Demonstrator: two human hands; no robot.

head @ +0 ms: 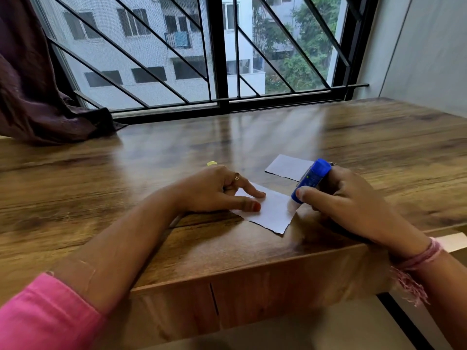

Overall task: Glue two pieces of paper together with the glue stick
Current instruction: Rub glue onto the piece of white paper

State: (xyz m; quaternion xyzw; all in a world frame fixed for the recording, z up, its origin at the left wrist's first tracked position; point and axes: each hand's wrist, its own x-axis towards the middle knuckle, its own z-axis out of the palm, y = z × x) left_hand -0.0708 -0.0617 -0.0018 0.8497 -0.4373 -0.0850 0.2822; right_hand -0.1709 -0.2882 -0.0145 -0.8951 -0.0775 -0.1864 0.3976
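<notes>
Paper and glue are laid out near the front edge of the wooden bench (101, 198). Toward the left, a small yellow cap (212, 163) is partly seen behind the left hand (214, 190); whether it belongs to the glue stick cannot be told. The left hand is spread flat, its fingertips (256, 206) pressed onto the left part of the near sheet of paper (270, 210), which is pinned close to the front edge. At that sheet's right end, the whitish tip of the blue glue stick (313, 176) is set against the paper, tilted with its base pointing away toward the window. The stick is pinched by the right hand (353, 200), thumb on the near side and fingers wrapped behind. A second sheet of paper (288, 166) is left lying farther back, just beside the stick and apart from the first.

Gluing appears to be under way, with joining not yet done. Trouble is likely if the stick is dragged toward the unpinned right end: the sheet could be buckled or torn along its ragged edge. Glue could also be smeared onto the bench where the tip runs off the paper, and a thin or patchy coat would leave the sheets poorly bonded.
</notes>
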